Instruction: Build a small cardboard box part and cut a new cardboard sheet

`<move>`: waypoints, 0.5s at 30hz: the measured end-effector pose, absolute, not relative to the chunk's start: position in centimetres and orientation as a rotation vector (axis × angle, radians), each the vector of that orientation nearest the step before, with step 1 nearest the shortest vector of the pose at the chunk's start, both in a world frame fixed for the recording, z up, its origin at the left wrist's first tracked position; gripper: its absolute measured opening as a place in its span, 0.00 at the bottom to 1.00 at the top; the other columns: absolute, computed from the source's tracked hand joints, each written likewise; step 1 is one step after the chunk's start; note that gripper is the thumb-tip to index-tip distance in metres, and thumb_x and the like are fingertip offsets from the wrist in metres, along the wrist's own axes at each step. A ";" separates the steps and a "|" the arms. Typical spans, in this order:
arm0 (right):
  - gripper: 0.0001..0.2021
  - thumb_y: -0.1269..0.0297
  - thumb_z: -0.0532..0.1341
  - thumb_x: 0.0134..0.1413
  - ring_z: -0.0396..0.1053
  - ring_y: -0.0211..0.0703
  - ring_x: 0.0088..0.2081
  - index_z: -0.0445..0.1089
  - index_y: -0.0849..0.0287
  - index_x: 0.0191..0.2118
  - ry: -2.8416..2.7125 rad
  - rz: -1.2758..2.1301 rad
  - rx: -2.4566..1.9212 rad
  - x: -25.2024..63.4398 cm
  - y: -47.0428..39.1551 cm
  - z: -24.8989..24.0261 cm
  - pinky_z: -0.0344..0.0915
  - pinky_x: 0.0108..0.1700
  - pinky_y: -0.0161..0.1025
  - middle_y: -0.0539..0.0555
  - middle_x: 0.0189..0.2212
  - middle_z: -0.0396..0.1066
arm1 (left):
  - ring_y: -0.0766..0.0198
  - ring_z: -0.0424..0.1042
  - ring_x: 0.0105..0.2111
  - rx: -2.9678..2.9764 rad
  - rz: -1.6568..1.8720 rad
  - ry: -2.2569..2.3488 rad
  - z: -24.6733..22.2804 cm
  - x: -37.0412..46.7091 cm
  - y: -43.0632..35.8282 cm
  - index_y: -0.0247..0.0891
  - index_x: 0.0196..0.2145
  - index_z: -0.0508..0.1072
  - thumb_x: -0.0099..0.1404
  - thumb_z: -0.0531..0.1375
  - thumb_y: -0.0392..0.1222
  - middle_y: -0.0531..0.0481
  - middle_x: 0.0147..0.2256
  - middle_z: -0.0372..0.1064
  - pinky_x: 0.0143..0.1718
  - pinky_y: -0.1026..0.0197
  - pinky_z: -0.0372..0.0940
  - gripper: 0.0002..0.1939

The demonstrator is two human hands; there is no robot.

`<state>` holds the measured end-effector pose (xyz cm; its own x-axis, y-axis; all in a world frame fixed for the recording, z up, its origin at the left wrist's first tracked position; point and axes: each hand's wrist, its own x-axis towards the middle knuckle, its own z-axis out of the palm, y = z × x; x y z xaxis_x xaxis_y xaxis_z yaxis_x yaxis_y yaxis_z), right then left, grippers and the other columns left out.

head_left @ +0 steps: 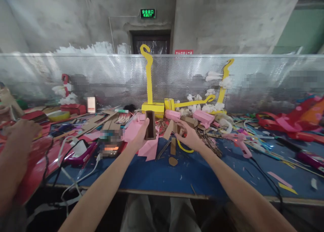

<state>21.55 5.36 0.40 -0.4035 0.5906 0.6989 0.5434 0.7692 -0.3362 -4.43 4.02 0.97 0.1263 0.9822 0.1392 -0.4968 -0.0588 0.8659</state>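
Note:
My left hand [140, 137] grips a narrow, open-ended brown cardboard box [150, 137] by its left side, holding it upright above pink paper [149, 150]. To its right, my right hand [190, 137] has its thumb and fingers closed around a small brown cardboard piece [178, 128], partly hidden by the fingers. A tilted cardboard strip [168, 131] stands between the two hands. Below lie another short cardboard strip [173, 146] and a rounded cardboard scrap [173, 161] on the blue tabletop [162, 178].
Yellow paper boxes with tall hooked necks [152, 108] stand behind my hands, before a perforated metal screen [113, 77]. A pink glue gun [240, 144] with a black cord lies right. At left are a phone [111, 150], cables, and another person's arm [17, 151].

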 end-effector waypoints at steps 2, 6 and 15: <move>0.32 0.64 0.61 0.59 0.70 0.52 0.55 0.54 0.55 0.67 -2.088 0.059 -0.790 21.4 4.6 0.5 0.71 0.52 0.47 0.60 0.59 0.67 | 0.52 0.79 0.37 0.997 1.320 0.666 0.9 -4.2 3.6 0.34 0.49 0.74 0.61 0.64 0.60 0.40 0.36 0.80 0.39 0.53 0.73 0.28; 0.31 0.66 0.63 0.56 0.63 0.55 0.61 0.58 0.52 0.65 -2.134 0.006 -0.690 20.8 4.0 1.1 0.62 0.63 0.54 0.58 0.60 0.66 | 0.52 0.78 0.45 1.078 1.241 0.652 0.7 -3.6 3.1 0.39 0.58 0.69 0.63 0.65 0.54 0.41 0.47 0.78 0.49 0.51 0.70 0.30; 0.28 0.67 0.60 0.61 0.57 0.51 0.66 0.58 0.52 0.66 -2.211 -0.105 -0.563 20.1 2.7 1.2 0.57 0.67 0.54 0.58 0.65 0.59 | 0.52 0.70 0.56 1.244 1.112 0.644 0.6 -2.7 1.5 0.52 0.65 0.58 0.63 0.66 0.49 0.45 0.61 0.66 0.58 0.48 0.63 0.36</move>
